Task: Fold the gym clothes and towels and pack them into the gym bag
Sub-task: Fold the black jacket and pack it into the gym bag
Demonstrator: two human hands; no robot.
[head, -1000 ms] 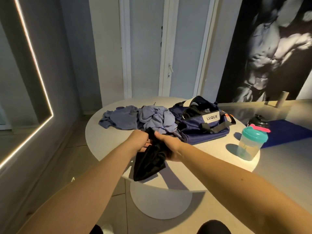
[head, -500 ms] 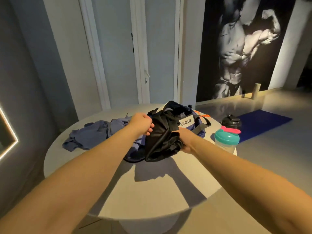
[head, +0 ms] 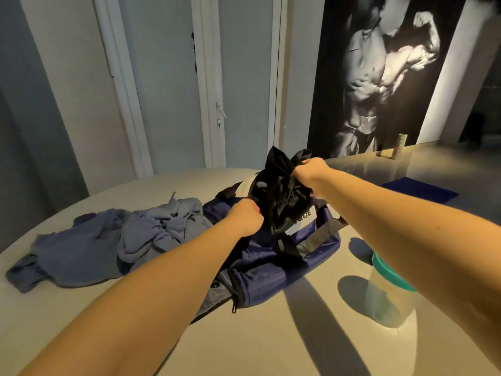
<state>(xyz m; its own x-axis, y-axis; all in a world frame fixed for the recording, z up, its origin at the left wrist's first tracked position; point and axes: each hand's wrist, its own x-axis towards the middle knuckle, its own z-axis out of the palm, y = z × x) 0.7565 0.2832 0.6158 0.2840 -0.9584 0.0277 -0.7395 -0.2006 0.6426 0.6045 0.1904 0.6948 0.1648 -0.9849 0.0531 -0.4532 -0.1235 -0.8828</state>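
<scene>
Both hands are gripping a black garment (head: 279,196): the left hand (head: 245,217) is clutching its lower part with fingers curled tight, while the right hand (head: 309,172) is pinching the upper edge, higher and farther out. Between them the garment is hanging bunched and creased, right above the bag (head: 271,261), which is sitting on the table (head: 271,348).

From where I'm standing, the job is looking barely begun. Nothing is lying folded anywhere, and the garment is looking crumpled, so the person is either shaking it out or about to push it in; I'm not able to tell which. Whether anything is sitting inside the bag is hidden from me. A heap (head: 108,245) of blue clothes is sprawling just left of the bag, touching it, all of it waiting to be folded and packed.

The table is round and pale, catching warm light and long arm shadows. A shaker (head: 387,291) with a teal lid is standing near the bag's right end, partly hidden behind the right forearm. Beyond the table a white door (head: 244,77) is standing closed, a big black-and-white poster (head: 379,77) of a flexing torso is covering the wall to the right, and a blue mat (head: 423,189) is lying on the floor, with a roller (head: 400,145) standing by the poster
</scene>
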